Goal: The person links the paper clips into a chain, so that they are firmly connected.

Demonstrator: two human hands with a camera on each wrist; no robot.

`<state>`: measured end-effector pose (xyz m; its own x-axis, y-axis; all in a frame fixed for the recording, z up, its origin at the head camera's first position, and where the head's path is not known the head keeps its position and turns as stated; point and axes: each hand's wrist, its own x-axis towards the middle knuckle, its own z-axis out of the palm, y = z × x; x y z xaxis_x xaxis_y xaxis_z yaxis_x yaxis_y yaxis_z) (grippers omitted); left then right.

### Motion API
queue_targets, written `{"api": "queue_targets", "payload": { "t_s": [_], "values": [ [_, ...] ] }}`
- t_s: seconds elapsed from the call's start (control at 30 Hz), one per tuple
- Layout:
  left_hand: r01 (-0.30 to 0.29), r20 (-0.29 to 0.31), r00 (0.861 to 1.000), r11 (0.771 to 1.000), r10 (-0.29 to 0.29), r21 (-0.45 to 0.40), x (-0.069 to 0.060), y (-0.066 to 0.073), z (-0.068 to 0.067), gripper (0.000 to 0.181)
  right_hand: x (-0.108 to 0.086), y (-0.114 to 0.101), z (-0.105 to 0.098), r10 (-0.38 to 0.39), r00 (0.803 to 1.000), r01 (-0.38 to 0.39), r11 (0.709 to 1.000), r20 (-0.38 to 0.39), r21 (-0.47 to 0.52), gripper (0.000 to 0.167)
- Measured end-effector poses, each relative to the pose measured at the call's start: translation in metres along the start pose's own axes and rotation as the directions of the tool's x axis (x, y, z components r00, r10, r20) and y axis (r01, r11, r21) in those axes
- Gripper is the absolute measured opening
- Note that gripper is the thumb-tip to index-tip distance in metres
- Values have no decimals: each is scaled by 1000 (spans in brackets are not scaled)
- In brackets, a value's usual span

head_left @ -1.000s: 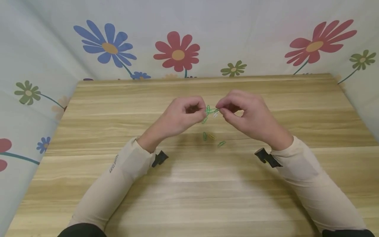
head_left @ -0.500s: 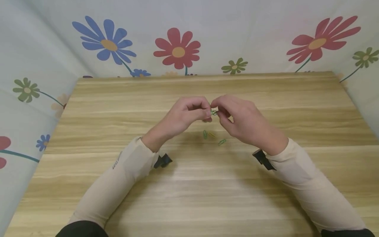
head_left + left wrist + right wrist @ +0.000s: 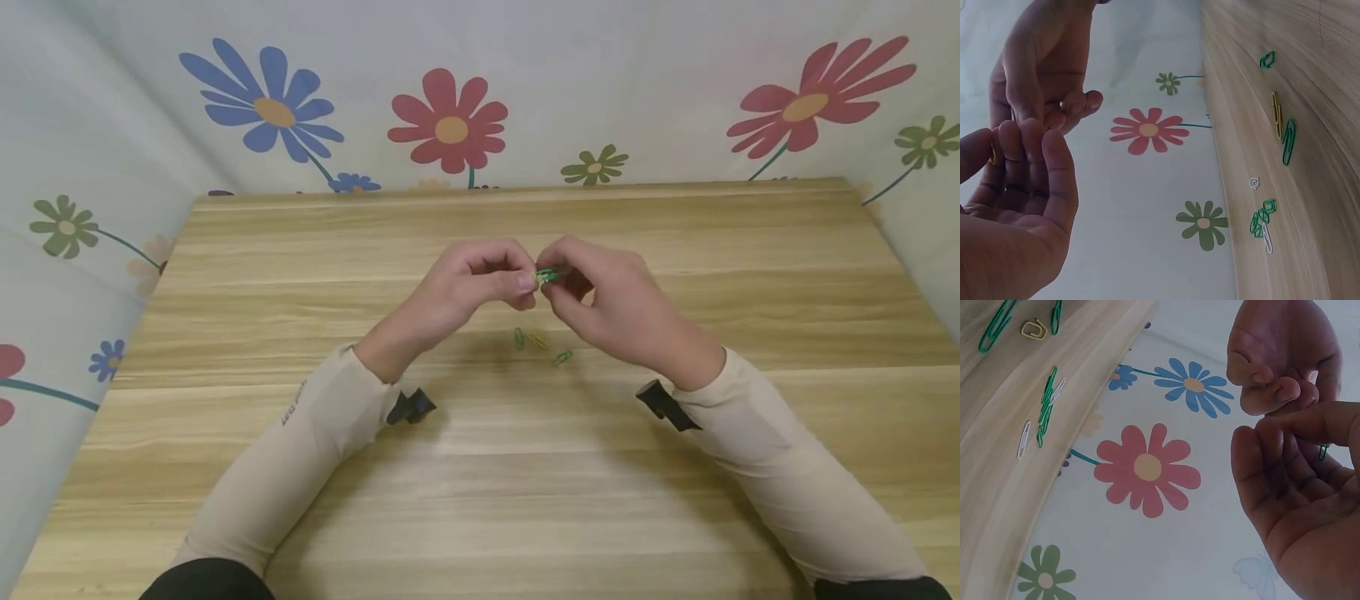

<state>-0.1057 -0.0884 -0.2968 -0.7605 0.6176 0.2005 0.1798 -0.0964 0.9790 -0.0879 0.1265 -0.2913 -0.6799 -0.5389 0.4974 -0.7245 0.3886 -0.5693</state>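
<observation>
My left hand (image 3: 480, 279) pinches a yellow paper clip (image 3: 993, 153) between thumb and forefinger. Facing it, with fingertips close to or touching it, my right hand (image 3: 607, 292) pinches a green paper clip (image 3: 1323, 451). In the head view, green wire (image 3: 547, 274) shows in the small gap between the hands. Both hands are raised above the table, and their fingers hide most of the held clips. Below them in the left wrist view lie a cluster of green clips (image 3: 1260, 220), a white clip (image 3: 1267, 238) against it and another white clip (image 3: 1254, 182).
Nearer the body on the wooden table (image 3: 480, 483) lie a green clip (image 3: 519, 338), a yellow clip (image 3: 537, 340) and another green clip (image 3: 562, 358). A white flowered curtain (image 3: 540, 100) stands behind the table's far edge.
My right hand has moved left until its fingertips meet the left hand's. The left hand has shifted slightly right. The clip cluster, visible between them earlier, is now covered in the head view.
</observation>
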Motion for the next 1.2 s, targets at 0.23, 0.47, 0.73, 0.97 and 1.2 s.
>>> {"api": "queue_targets", "payload": {
  "t_s": [0.23,0.47,0.73,0.97,1.2],
  "values": [
    [-11,-45,999,1000,10,-20,-1,0,-4,14,-2,4,-2,91,996,-90,992,-5,83,9],
    [-12,-96,995,1000,13,12,2,-2,-11,16,-3,3,-16,101,993,-101,995,-62,13,9],
    [190,30,981,978,-193,91,6,-12,-19,19,-1,1,-25,33,998,-37,996,-45,-80,11],
    [245,113,957,955,-266,167,8,-18,-18,19,-1,-2,-26,41,999,-40,995,3,-89,9],
    [136,155,977,987,-148,84,7,-20,-15,32,0,-6,-23,73,996,-72,997,47,-11,11]
  ]
}}
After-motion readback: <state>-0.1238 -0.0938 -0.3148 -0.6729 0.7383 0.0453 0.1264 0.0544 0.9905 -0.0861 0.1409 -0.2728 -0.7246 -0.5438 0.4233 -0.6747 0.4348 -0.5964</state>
